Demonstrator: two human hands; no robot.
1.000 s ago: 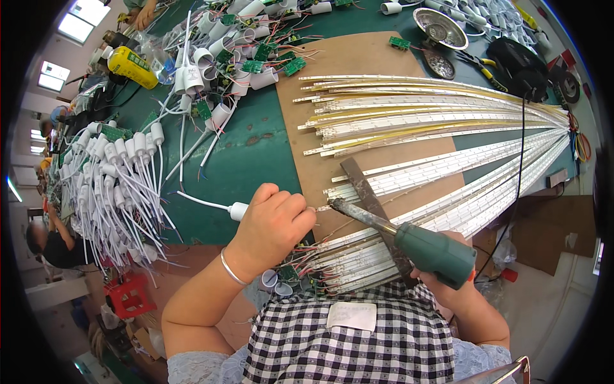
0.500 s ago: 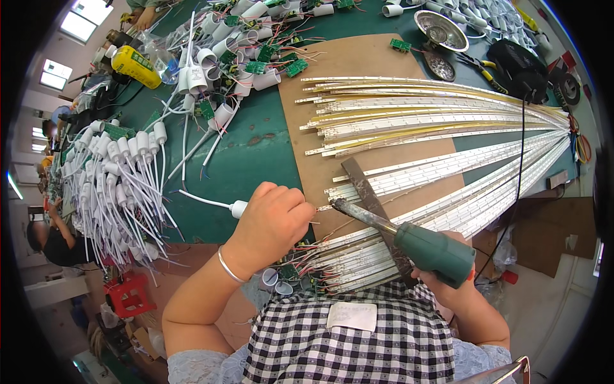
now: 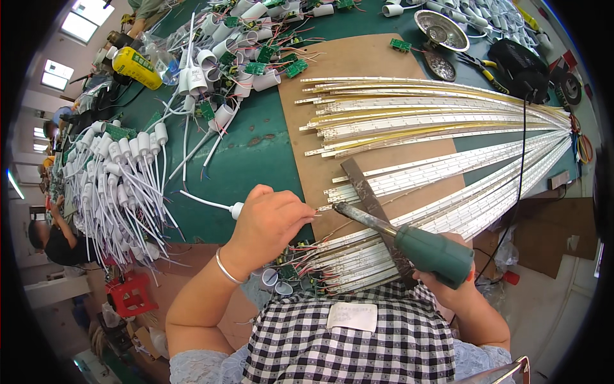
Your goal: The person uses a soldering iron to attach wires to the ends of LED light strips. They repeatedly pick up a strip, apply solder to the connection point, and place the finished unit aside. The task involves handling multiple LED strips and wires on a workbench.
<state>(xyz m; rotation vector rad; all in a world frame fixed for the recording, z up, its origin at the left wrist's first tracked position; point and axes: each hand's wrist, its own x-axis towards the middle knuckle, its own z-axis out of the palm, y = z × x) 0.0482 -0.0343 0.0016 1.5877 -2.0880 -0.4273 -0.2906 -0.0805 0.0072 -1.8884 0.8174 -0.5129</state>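
My left hand (image 3: pixel 265 221) is closed in a pinch around a white cap with a cable (image 3: pixel 236 210), mostly hidden by the palm. Thin wires at its fingertips meet the end of one LED strip (image 3: pixel 325 208). A soldering iron (image 3: pixel 430 253) with a green handle is gripped in my right hand (image 3: pixel 448 289). Its dark tip lies just right of those fingertips, close to the strip end; contact cannot be made out. Under the iron, a dark flat bar (image 3: pixel 369 197) lies slantwise across the white LED strips (image 3: pixel 409 168).
A brown board (image 3: pixel 345 57) lies beneath the strips on the green table (image 3: pixel 256 163). White capped cables (image 3: pixel 121 160) hang over the left edge. Caps with green circuit boards (image 3: pixel 256 68) are heaped at the back. A metal bowl (image 3: pixel 441 31) and pliers (image 3: pixel 483 72) lie back right.
My left hand has shifted slightly, its fingers straighter toward the strip end. The iron's tip has moved a little to the right and down.
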